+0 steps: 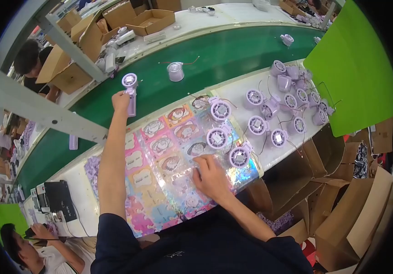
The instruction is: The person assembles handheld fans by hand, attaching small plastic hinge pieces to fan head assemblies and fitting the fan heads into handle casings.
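Note:
My left hand (120,101) reaches out over the green conveyor belt (155,93). Its fingers are closed at the neck of a lavender handheld fan (131,105), whose round head points away from me. On the colourful cartoon-printed mat (160,166) lies my right hand (211,179), fingers loosely bent and apart, with nothing visible in it. Nearest to that hand is a lavender fan head (239,157) with thin wires. Two more fan heads, one at mid-mat (217,138) and one farther back (220,110), sit along the mat's right side.
Several wired fan heads (256,124) crowd the white table to the right, before a bright green panel (351,68). One fan housing (175,72) stands on the belt. A grey metal post (41,107) slants at left. Cardboard boxes (292,182) stand below right; co-workers sit at left.

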Motion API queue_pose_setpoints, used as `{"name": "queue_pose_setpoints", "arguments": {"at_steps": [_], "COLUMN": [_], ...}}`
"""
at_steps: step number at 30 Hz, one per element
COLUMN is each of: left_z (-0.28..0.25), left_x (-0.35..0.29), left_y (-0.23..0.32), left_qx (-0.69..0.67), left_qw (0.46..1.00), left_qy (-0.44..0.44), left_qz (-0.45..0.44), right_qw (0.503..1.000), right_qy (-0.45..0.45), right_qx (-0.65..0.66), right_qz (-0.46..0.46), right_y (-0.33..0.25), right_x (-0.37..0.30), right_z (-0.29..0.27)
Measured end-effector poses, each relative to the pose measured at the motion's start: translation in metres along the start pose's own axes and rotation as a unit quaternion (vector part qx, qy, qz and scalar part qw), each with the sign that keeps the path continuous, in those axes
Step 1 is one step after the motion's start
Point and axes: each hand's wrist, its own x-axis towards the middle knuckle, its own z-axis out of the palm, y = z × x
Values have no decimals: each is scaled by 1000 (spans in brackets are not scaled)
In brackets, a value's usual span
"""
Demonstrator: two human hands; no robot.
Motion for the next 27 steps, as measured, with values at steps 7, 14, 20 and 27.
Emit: {"name": "queue_pose_setpoints", "arguments": {"at_steps": [7, 14, 20, 27], "left_z": [49, 145, 88, 9], "left_x": [-41, -77, -121, -274], "left_y": [115, 111, 109, 8], "left_qx": [-13, 243, -96, -261], "left_qw": [924, 893, 957, 938], "left_qy": [110, -54, -106, -7], "left_qz": [365, 374, 254, 227], "right_qw": [999, 1000, 999, 1000], "right_qy": [-2, 0, -3, 17], "right_qx": [-29, -22, -13, -16], "right_qz": [38, 22, 33, 6], "right_y": [2, -1, 0, 2], "right_x": [11, 13, 10, 11], "right_z": [-1, 0, 2, 3]}}
